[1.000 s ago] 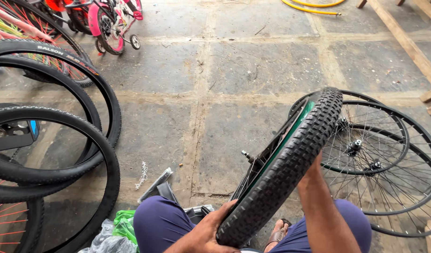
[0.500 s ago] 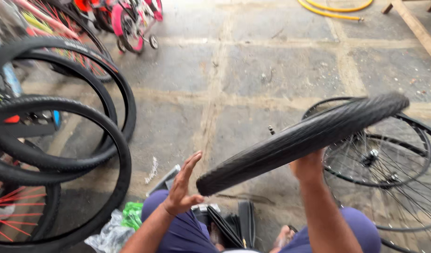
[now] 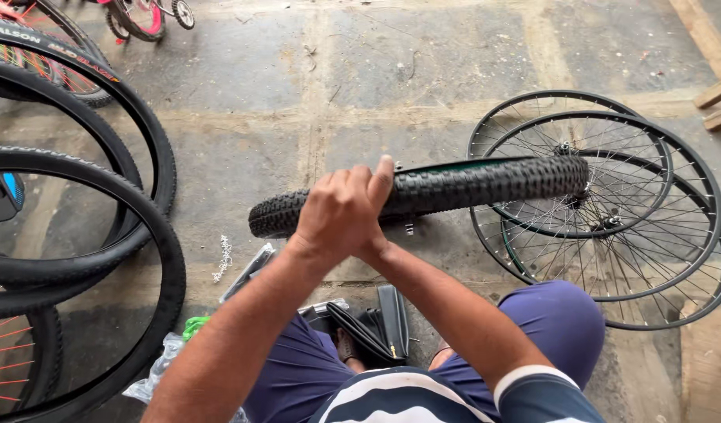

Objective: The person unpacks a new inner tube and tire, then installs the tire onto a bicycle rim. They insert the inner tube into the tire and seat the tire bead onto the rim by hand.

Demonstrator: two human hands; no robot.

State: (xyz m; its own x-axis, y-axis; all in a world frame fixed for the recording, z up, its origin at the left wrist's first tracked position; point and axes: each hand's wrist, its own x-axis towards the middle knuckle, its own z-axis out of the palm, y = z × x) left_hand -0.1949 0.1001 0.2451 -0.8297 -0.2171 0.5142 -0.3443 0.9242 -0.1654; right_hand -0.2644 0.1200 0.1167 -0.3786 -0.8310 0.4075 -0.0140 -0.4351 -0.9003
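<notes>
I hold a black knobby tyre (image 3: 486,184) lying nearly level above my knees; a green rim strip shows along its upper edge. My left hand (image 3: 341,211) is clamped over the tyre's near side, index finger stretched across the tread. My right hand (image 3: 374,249) reaches the same spot from below and is almost wholly hidden under the left hand; only its wrist shows. A valve stub (image 3: 410,228) hangs under the tyre.
Bare spoked rims (image 3: 650,235) lie stacked on the stone floor at right. Several large tyres and wheels (image 3: 153,258) lean at left. A folded black inner tube (image 3: 380,325), a short chain (image 3: 222,258) and a green bag (image 3: 189,325) lie near my legs. Wooden planks (image 3: 709,55) sit far right.
The tyre has swung from steeply tilted to nearly level. My left hand, open and off it half a second ago, has come up and closed over it above the right hand.
</notes>
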